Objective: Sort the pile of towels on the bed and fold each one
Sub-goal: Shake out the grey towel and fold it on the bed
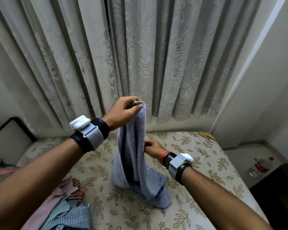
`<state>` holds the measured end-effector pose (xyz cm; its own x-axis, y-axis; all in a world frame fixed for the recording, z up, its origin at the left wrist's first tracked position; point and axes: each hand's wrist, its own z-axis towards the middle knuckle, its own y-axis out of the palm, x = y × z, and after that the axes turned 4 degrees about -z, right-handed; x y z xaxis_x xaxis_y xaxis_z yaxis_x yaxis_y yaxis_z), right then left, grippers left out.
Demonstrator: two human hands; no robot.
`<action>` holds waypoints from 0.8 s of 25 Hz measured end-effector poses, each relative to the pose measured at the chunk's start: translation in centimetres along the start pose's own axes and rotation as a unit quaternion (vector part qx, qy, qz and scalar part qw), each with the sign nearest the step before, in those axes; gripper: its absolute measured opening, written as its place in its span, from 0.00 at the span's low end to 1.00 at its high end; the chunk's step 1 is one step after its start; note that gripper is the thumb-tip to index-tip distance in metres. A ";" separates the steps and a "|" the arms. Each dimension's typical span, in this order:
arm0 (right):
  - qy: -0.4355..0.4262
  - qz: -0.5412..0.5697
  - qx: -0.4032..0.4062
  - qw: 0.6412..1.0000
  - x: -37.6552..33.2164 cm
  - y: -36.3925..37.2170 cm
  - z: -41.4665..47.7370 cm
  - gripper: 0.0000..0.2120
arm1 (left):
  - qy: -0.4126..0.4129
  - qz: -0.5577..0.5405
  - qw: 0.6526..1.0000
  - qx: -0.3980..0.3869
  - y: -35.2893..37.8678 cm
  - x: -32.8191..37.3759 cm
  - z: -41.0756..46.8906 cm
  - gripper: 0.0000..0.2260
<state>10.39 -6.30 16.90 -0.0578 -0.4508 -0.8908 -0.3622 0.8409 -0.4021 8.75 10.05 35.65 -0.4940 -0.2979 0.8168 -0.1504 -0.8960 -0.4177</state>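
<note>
Head view, one entry per item.

1. Left hand (123, 112): forearm reaches forward and up, and the hand is raised higher than the right. Thumb and fingers (131, 99) are curled, pinching the top corner of the towel (138, 146). A grey band with a white unit (88, 135) sits on the wrist.
2. Right hand (154, 146): held lower, below the left fingertips and to their right. The fingers are bent round the towel's right edge, about midway down its hanging length. The wrist carries a matching band (179, 163).
3. Towel: pale blue-grey. It hangs as a twisted column from the left fingers, and its lower end lies bunched on the bed (206, 171), below the right hand.
4. Pile of other cloths (73, 214): pink and striped pieces on the bed, under the left forearm and well apart from both sets of fingers.
5. Curtain (156, 55): pale, floral, beyond the left fingertips.
6. Bottle (262, 165): on the floor, off the bed, far to the right of the right hand.
</note>
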 end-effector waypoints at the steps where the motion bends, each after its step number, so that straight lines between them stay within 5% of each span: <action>1: 0.017 -0.020 -0.015 1.000 0.7 -0.1 0.0 0.09 | 0.000 0.003 1.000 0.012 -0.4 -0.2 0.0 0.06; 8: 0.146 -0.190 -0.111 0.964 7.9 -2.2 -2.0 0.11 | -0.061 0.015 0.974 0.219 -3.8 -2.5 0.1 0.07; 12: 0.161 -0.133 0.012 0.978 11.2 -3.9 -2.5 0.16 | -0.135 0.017 0.939 0.315 -5.4 -4.9 -0.6 0.05; 17: 0.014 -0.053 0.197 0.979 6.8 -6.0 -1.2 0.20 | -0.237 0.070 0.942 0.225 -4.6 -8.2 -2.7 0.09; 20: -0.112 -0.100 0.179 0.972 0.7 -6.3 -0.5 0.26 | -0.260 0.101 0.953 0.115 -2.1 -7.8 -3.4 0.11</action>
<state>12.19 -12.11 18.91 0.2000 -0.5731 -0.7947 0.0038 0.8116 -0.5843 10.02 15.39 28.81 0.0076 -0.5411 0.8409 0.1247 -0.8338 -0.5377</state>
